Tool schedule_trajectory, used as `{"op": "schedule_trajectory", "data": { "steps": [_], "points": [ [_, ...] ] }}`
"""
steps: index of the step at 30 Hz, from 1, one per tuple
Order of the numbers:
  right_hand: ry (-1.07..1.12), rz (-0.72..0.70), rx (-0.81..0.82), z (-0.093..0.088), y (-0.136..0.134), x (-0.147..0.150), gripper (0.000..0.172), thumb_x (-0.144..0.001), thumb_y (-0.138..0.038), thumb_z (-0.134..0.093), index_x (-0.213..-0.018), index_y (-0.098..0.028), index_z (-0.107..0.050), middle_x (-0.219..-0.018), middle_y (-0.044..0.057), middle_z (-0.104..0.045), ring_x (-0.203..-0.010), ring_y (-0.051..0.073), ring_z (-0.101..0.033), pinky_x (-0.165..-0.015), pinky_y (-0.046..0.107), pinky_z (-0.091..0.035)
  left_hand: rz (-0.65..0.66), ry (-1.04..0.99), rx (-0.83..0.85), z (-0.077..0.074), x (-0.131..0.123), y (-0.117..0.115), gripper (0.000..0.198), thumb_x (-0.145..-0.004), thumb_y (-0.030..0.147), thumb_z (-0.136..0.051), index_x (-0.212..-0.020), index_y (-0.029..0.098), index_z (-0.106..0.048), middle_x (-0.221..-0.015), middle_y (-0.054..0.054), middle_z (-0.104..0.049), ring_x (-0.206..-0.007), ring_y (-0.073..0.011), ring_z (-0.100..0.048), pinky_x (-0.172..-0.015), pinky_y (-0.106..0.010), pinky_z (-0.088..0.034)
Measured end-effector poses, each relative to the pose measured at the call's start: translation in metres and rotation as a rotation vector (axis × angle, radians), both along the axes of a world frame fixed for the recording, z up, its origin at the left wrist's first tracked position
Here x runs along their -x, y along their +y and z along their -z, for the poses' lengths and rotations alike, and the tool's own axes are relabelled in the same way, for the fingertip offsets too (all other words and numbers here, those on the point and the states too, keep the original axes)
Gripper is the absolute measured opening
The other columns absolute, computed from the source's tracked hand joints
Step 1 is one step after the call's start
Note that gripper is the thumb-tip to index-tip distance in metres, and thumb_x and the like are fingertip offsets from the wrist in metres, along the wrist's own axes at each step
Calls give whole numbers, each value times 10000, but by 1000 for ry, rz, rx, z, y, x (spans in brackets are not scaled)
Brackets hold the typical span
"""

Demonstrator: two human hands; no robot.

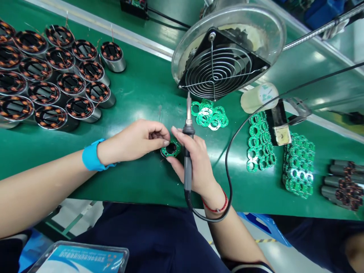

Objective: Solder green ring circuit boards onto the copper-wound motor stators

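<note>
Near the middle of the head view, a ring-shaped circuit board (176, 148) sits between the person's two hands, just above the green bench (142, 182). A dark part shows through its hole and below its left rim. The left hand (142, 142), with a blue wristband (92, 156) behind it, brings thumb and forefinger together, pinching the board at its upper left edge; whether a fine wire lies between the tips is too small to tell. The right hand (200, 167), wearing a red bracelet (217, 209), is curled around a soldering iron (188, 131) while its thumb and forefinger reach to the board's right side. The iron's tip points away from the body, and its black cable (228, 167) loops over the right wrist.

Beyond the hands, a black fan (224, 70) with a wire guard is set in a clear round hood (275, 26). Just below it lies a loose pile of green ring boards (210, 116). Farther right are a pale cylindrical container (257, 99), a yellowish sponge (283, 135) at a black holder, and joined panels of ring boards (298, 165). Metal-cased stators (54, 91) with copper windings stand upright in rows at the left; dark grey cylinders (335, 181) with copper ends lie at the far right.
</note>
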State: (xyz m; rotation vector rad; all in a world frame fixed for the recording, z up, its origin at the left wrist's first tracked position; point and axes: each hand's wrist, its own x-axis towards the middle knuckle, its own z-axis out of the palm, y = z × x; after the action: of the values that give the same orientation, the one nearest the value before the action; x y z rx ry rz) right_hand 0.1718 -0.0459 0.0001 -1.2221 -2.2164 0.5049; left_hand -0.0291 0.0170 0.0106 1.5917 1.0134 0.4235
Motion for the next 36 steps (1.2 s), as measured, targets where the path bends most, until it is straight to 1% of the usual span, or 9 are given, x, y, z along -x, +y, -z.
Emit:
{"op": "schedule_trajectory", "data": {
  "steps": [3,9,12,15,19,24,27,31,36],
  "points": [
    [-4,17,-62,-2,-4,2,557,-949,-203,-589,-1471,-304,-424,-1247,49,-751,-1196,250,-639,-1010,460,-478,-24,10,47,-1,0,-1,180,-818,332,-581,-794,173,-660,-682,7,-644,-623,-123,-559,-592,-240,-470],
    [152,114,-51,-7,-16,6,435,-975,-161,-519,-1395,-276,-508,-971,12,-818,-940,209,-739,-980,441,-528,-59,77,12,-3,0,-2,150,-789,278,-553,-711,178,-631,-609,24,-574,-570,-107,-499,-546,-227,-418],
    [301,222,-67,-3,-26,3,349,-1002,-302,-514,-1348,-275,-561,-903,24,-795,-797,214,-761,-777,406,-602,-74,71,-18,-3,0,-3,129,-774,255,-548,-691,179,-610,-590,34,-568,-554,-98,-483,-534,-219,-398],
    [410,286,-93,3,-34,-2,286,-1000,-374,-501,-1225,-268,-643,-804,17,-738,-584,185,-697,-570,361,-570,-77,69,-10,-2,-1,-1,110,-765,230,-544,-688,178,-602,-582,39,-557,-538,-92,-471,-517,-214,-378],
    [491,278,-116,7,-38,-4,255,-985,-383,-493,-1116,-266,-678,-650,-17,-641,-463,166,-589,-495,355,-518,-69,76,-8,-3,-1,0,85,-748,196,-541,-692,179,-603,-592,36,-559,-543,-96,-472,-521,-222,-378],
    [465,240,-141,8,-37,-6,271,-993,-388,-473,-1124,-267,-678,-676,-5,-667,-463,168,-594,-477,349,-505,-58,110,-17,-3,-1,-1,90,-764,197,-529,-691,186,-581,-588,39,-544,-541,-99,-469,-531,-234,-378],
    [449,231,-145,6,-37,-8,286,-1000,-365,-493,-1224,-280,-648,-749,2,-721,-523,182,-665,-512,353,-538,-78,97,-24,-2,-2,-3,85,-759,200,-531,-686,185,-571,-573,46,-527,-529,-92,-451,-515,-228,-359],
    [375,231,-52,-2,-28,-5,429,-997,-229,-516,-1420,-299,-498,-1030,34,-788,-863,216,-772,-796,402,-614,-85,97,-40,-2,-3,-4,80,-745,205,-526,-683,182,-571,-568,53,-531,-525,-90,-446,-512,-224,-360],
    [80,5,133,-11,-9,2,552,-919,-146,-559,-1444,-272,-441,-1393,99,-646,-1295,282,-605,-1038,494,-535,-69,133,-82,-3,-4,-4,79,-744,208,-505,-687,184,-553,-579,53,-520,-551,-98,-461,-537,-231,-373]
  ]
}}
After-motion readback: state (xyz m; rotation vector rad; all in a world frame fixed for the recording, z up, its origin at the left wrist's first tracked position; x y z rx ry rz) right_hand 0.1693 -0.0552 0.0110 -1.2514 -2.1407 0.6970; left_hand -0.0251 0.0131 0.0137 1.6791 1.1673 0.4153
